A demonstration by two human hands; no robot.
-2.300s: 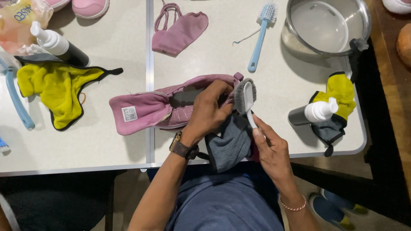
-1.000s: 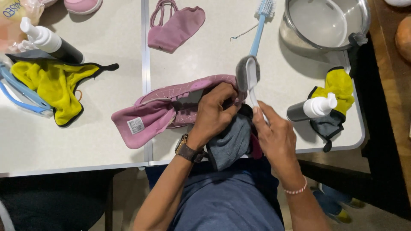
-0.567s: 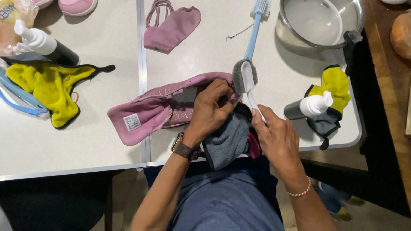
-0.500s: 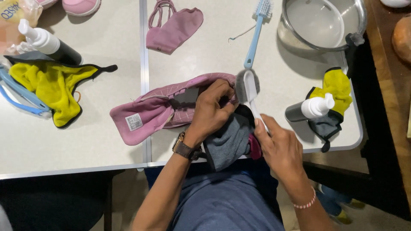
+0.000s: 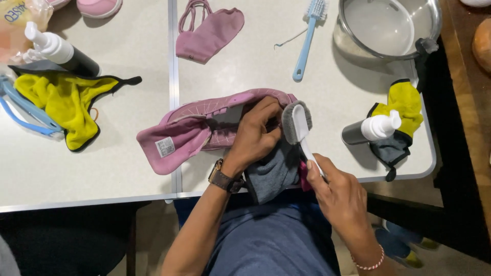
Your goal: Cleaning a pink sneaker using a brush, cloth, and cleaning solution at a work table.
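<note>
My left hand (image 5: 254, 137) grips a pink shoe (image 5: 199, 130) lying on its side on the white table (image 5: 102, 168), its tongue with a white label pulled out to the left. A grey cloth (image 5: 273, 171) hangs under the shoe toward my lap. My right hand (image 5: 340, 194) holds the white handle of a grey-bristled brush (image 5: 295, 122), whose head rests against the shoe's right end beside my left fingers.
A pump bottle (image 5: 371, 129) lies on a yellow-and-grey cloth (image 5: 401, 110) at the right. A steel pot (image 5: 388, 28) and blue brush (image 5: 307, 38) sit at the back, with a pink insole piece (image 5: 207, 30). At the left are a yellow cloth (image 5: 61, 99) and another pump bottle (image 5: 59, 51).
The brush head has slid back and forth along the shoe's right end. My left hand has kept its grip on the shoe throughout.
</note>
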